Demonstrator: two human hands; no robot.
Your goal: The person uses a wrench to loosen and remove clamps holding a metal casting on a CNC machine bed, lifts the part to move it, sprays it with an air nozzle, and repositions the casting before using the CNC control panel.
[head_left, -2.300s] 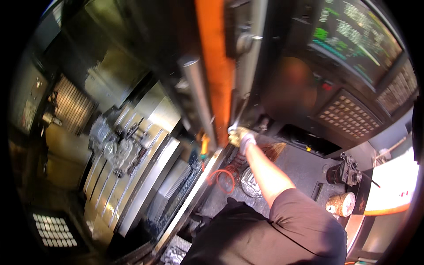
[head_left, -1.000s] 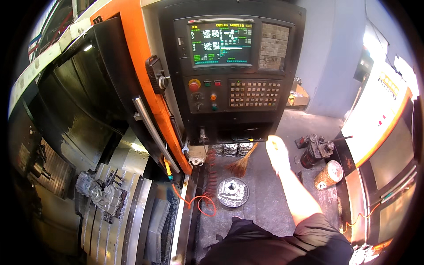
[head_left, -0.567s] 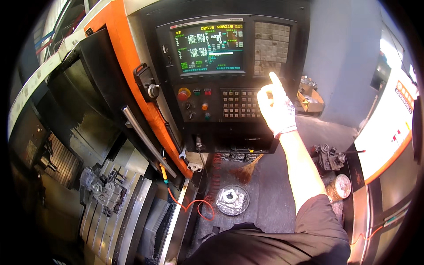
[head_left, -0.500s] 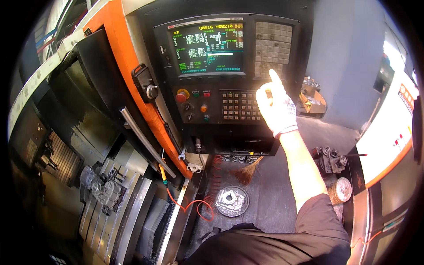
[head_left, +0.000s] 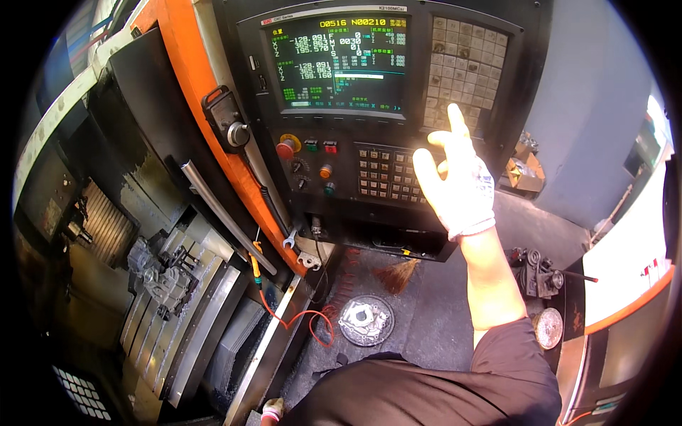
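Observation:
My right hand wears a white glove and is raised in front of the machine's control panel. Its index finger points up toward the lower part of the keypad, with the thumb apart and the other fingers bent. Nothing is in it; whether the fingertip touches a key cannot be made out. Left of the keypad, a lit screen shows rows of coloured text. Below lies a block of small buttons, partly behind the hand. At the bottom edge, only a bit of my gloved left hand shows, its fingers not distinguishable.
A handheld control unit hangs on the orange frame, near a red emergency stop button. Metal castings sit on the machine bed at left. On the floor are a round metal part, a broom and an orange hose.
My right thumb has moved away from the other fingers, and the hand sits slightly farther right. My left hand has come into view at the bottom edge. The view has shifted closer to the panel.

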